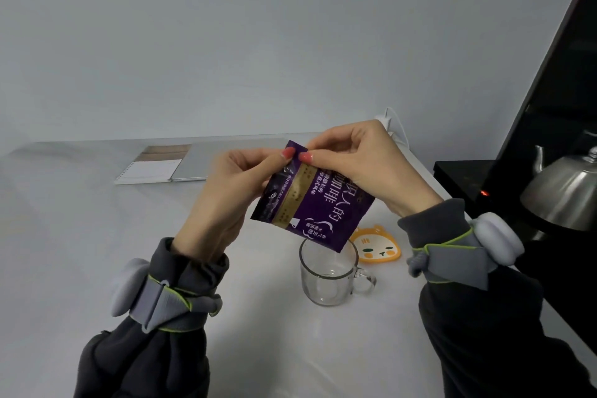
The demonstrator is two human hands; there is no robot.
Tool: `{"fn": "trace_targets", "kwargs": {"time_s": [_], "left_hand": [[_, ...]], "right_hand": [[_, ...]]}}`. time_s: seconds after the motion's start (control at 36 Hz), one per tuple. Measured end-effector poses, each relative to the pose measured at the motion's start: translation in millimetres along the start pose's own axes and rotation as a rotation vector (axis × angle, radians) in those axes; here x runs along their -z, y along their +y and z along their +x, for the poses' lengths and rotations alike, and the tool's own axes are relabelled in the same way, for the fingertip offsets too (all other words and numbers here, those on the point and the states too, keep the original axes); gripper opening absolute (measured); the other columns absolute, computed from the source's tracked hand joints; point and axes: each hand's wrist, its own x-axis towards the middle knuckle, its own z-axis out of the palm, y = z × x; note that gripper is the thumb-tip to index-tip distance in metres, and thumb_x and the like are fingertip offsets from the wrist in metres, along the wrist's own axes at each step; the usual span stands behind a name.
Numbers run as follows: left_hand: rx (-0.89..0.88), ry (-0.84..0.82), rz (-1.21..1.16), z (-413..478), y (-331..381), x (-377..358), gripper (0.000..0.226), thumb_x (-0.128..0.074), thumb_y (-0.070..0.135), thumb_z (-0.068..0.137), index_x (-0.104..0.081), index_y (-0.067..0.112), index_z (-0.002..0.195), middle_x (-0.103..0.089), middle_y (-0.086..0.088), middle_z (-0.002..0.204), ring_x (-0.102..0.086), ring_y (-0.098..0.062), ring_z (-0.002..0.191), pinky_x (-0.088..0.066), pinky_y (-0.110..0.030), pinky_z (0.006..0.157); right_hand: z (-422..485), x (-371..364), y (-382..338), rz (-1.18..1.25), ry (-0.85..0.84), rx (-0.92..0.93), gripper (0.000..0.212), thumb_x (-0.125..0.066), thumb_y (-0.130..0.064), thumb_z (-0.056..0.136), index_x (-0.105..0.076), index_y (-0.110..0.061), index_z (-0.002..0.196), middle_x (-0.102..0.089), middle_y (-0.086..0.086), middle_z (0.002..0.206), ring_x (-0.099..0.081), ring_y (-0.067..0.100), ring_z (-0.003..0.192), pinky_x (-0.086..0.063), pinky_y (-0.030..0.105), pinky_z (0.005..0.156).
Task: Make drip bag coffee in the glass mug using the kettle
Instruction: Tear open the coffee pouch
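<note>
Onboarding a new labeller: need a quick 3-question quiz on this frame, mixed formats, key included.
1. True or false: the glass mug already holds coffee.
2. Multiple choice: the purple sachet is held by A) left hand only B) right hand only C) both hands, pinching its top edge.
3. Fill in: the orange coaster lies on the table just ____ the mug, as the camera sees it.

Key: 1 false, it looks empty; 2 C; 3 behind, slightly right. The steel kettle stands at far right.
</note>
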Motion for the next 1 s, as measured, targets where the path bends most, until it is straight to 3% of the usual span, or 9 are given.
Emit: {"fn": "trace_targets", "kwargs": {"time_s": [0.14,0.22,0.31,0.44,0.53,0.64,0.78,0.89,1.0], "left_hand": [[-0.048,0.047,0.085,-5,-3,-12,0.041,-0.068,0.032,0.077,-0.068,-0.009,0.077,-0.068,-0.012,0.067,-0.059,-0.016,0.059,-0.047,-0.021,0.056],[-0.061,0.11,0.08,-6,-6,-17,0.038,-0.067,0.026,0.083,-0.063,-0.011,0.073,-0.063,-0.017,0.066,-0.055,-0.019,0.057,-0.043,-0.023,0.053],[-0.024,0.121,0.008,-7,-6,-22,0.031,-0.064,0.02,0.086,-0.064,-0.003,0.066,-0.061,-0.009,0.057,-0.054,-0.014,0.049,-0.042,-0.019,0.048],[0.031,0.112,-0.1,-6,-6,-29,0.033,-0.055,0.012,0.092,-0.056,0.005,0.06,-0.045,0.01,0.035,-0.045,-0.002,0.034,-0.037,-0.012,0.041],[0.081,0.092,-0.114,-3,-4,-29,0.033,-0.056,0.019,0.092,-0.061,0.008,0.061,-0.051,0.007,0.038,-0.05,-0.004,0.037,-0.042,-0.015,0.042],[0.085,0.018,0.074,4,-5,-19,0.034,-0.056,0.034,0.09,-0.071,0.005,0.083,-0.07,-0.007,0.066,-0.064,-0.015,0.054,-0.05,-0.022,0.049],[0.003,-0.019,0.214,4,-10,-7,0.015,-0.063,0.017,0.087,-0.072,0.007,0.082,-0.072,-0.004,0.066,-0.065,-0.011,0.056,-0.049,-0.019,0.05],[-0.076,-0.001,0.32,9,-13,-13,0.011,-0.066,0.016,0.085,-0.074,0.012,0.078,-0.072,-0.002,0.066,-0.064,-0.007,0.056,-0.046,-0.016,0.049],[-0.222,0.045,0.497,17,-14,-17,0.013,-0.068,0.017,0.085,-0.076,0.009,0.079,-0.07,0.008,0.059,-0.061,0.0,0.054,-0.045,-0.017,0.054]], "right_hand": [[-3,0,6,-0.105,-0.003,-0.008,0.005,-0.076,-0.017,0.077,-0.073,-0.015,0.079,-0.074,0.005,0.076,-0.072,0.019,0.071,-0.059,0.034,0.073],[-6,-2,9,-0.124,0.008,0.025,0.005,-0.076,-0.018,0.077,-0.072,-0.015,0.077,-0.074,0.004,0.076,-0.071,0.013,0.068,-0.056,0.023,0.065],[-9,-6,11,-0.158,0.049,0.083,0.008,-0.075,-0.017,0.079,-0.069,-0.018,0.074,-0.072,-0.001,0.074,-0.068,0.008,0.065,-0.052,0.017,0.061],[-12,-14,13,-0.289,0.169,0.196,0.011,-0.07,-0.019,0.083,-0.068,-0.01,0.078,-0.069,-0.003,0.074,-0.065,0.011,0.071,-0.055,0.03,0.072],[-11,-16,16,-0.304,0.23,0.244,0.011,-0.068,-0.018,0.084,-0.067,-0.009,0.078,-0.068,-0.003,0.073,-0.063,0.009,0.07,-0.053,0.027,0.072],[-8,-10,22,-0.102,0.255,0.121,0.007,-0.069,-0.014,0.083,-0.069,-0.007,0.082,-0.07,0.005,0.078,-0.068,0.014,0.072,-0.054,0.022,0.069],[-6,-2,28,0.057,0.149,-0.07,0.009,-0.064,-0.018,0.088,-0.065,-0.011,0.092,-0.07,0.008,0.078,-0.067,0.02,0.068,-0.053,0.028,0.063],[2,-4,25,-0.113,0.052,-0.071,0.024,-0.063,-0.035,0.088,-0.064,-0.011,0.085,-0.071,0.007,0.077,-0.069,0.023,0.068,-0.053,0.032,0.063],[12,-9,22,-0.29,0.129,0.045,0.022,-0.06,-0.024,0.091,-0.059,-0.006,0.078,-0.067,0.01,0.076,-0.062,0.021,0.071,-0.046,0.028,0.066]]}}
